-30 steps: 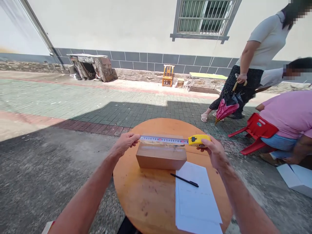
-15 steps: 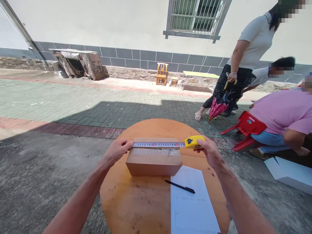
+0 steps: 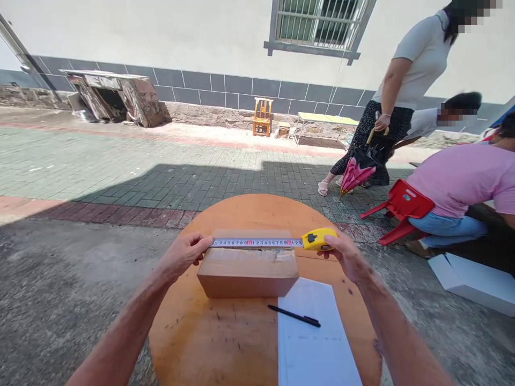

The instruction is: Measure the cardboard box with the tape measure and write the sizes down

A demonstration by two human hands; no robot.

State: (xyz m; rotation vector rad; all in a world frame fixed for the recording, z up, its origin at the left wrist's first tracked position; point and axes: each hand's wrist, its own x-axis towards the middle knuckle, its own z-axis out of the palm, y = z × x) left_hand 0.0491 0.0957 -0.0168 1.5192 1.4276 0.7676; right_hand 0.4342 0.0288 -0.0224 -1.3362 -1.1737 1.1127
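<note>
**Tape stretched along a box**

The left hand [image 3: 183, 256] has its fingers closed on the free end of the tape [image 3: 257, 243], at the far left corner of the box [image 3: 247, 268]. The right hand [image 3: 346, 257] is wrapped around the yellow case [image 3: 319, 239], just past the box's right end. Between them the tape runs straight along the far top edge of the box, numbers up.

The brown box sits near the middle of the round wooden counter [image 3: 225, 343], its long side facing the person. By the counter's near right edge lies a white paper [image 3: 317, 348]. A black pen [image 3: 294, 316] rests across the paper's far left corner, its left end over bare wood, just in front of the box and not touching it.

Off the counter's right edge, a person in pink [image 3: 462, 182] sits on a red chair [image 3: 402, 206]. Farther back, another person stands holding a folded umbrella [image 3: 354, 174]. A white carton [image 3: 475, 281] lies on the ground at right.
</note>
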